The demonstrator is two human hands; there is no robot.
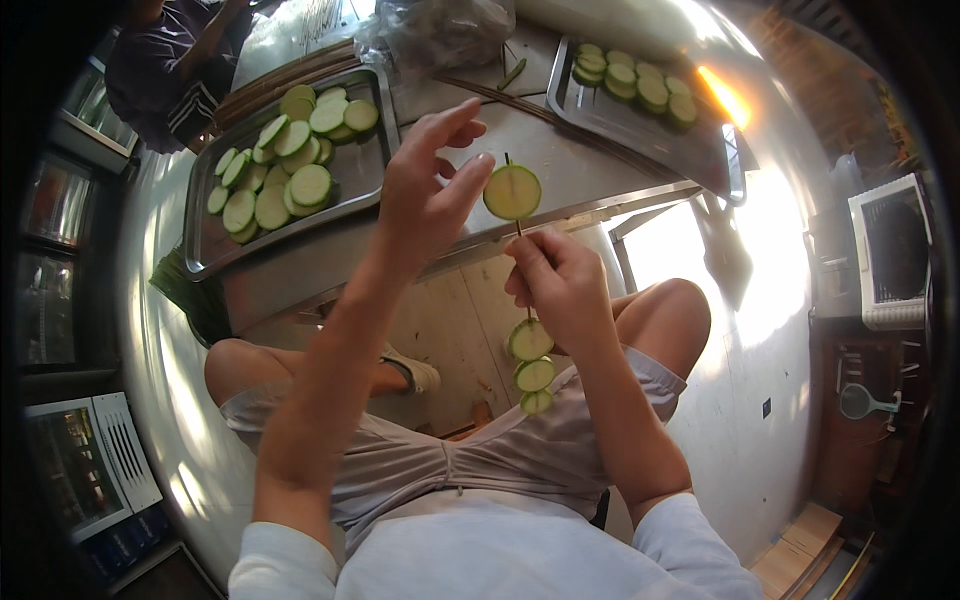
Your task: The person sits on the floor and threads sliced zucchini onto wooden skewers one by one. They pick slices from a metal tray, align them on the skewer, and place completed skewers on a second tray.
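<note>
My right hand grips a thin skewer by its middle. A round zucchini slice is threaded near the far tip, which pokes out above it. Below my fist, three more slices hang along the same skewer over my lap. My left hand is raised just left of the top slice, fingers curled apart and holding nothing; whether the thumb touches that slice I cannot tell. Left of it, a metal tray carries a loose pile of zucchini slices.
At the table's right, a second metal tray holds skewered-looking rows of zucchini slices. Bundled bare skewers lie between the trays. A plastic bag sits behind. Another person is at the upper left. The metal table edge runs above my knees.
</note>
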